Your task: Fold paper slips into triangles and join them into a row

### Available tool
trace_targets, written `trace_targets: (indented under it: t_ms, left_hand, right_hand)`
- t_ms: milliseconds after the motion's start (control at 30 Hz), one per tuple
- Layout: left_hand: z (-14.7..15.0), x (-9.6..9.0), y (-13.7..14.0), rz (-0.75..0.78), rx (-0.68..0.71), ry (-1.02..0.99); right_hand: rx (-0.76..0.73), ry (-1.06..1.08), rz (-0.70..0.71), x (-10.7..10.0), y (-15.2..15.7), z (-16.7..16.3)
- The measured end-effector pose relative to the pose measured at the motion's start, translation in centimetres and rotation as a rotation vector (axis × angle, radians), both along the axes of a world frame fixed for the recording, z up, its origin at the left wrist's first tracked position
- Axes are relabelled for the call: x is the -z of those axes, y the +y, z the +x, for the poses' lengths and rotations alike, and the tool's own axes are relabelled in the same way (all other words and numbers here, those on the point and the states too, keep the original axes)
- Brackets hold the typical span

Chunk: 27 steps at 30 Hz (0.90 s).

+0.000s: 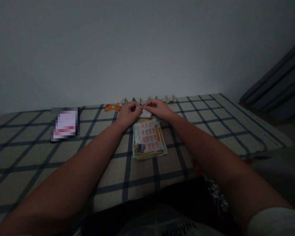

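Observation:
My left hand [128, 113] and my right hand [158, 108] meet near the far side of the cloth, fingertips bent and pressed together. Between them is a small printed paper [146, 113], pale with lines of text, and both hands pinch its upper part. Its far edge is hidden behind my fingers. Just nearer to me lies a loose stack of printed paper sheets [148, 136], the top one covered with orange and white blocks. Beyond my hands stands a row of several small folded paper pieces [171, 99], partly covered by my fingers.
A checked cloth [108, 173] with dark lines and a bear print [111, 107] covers the surface. A blurred, pixelated pink-and-white object [65, 125] lies to the left. A plain wall [137, 49] rises behind, and a dark curtain [282, 82] hangs at the right.

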<state>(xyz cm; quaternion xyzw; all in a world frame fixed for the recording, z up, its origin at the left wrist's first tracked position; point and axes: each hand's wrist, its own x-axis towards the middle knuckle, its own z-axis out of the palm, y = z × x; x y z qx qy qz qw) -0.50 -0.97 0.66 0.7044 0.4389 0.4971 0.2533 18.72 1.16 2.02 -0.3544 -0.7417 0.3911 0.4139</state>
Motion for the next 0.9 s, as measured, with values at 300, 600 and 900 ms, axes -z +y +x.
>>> trace_targets:
  t_ms: [300,600,900]
  left_hand:
    - [0.0,-0.1,0.1,0.054,-0.003,0.007]
    - [0.3,-0.6,-0.5,0.012,-0.042,-0.126]
    - [0.2,-0.4,-0.4,-0.043,-0.019,-0.112]
  right_hand:
    - [0.044,-0.01,0.021,-0.6,-0.1,0.2]
    - [0.093,-0.014,-0.002,-0.9,-0.3,0.1]
    - [0.08,0.043,-0.083,-0.7,0.1,0.2]
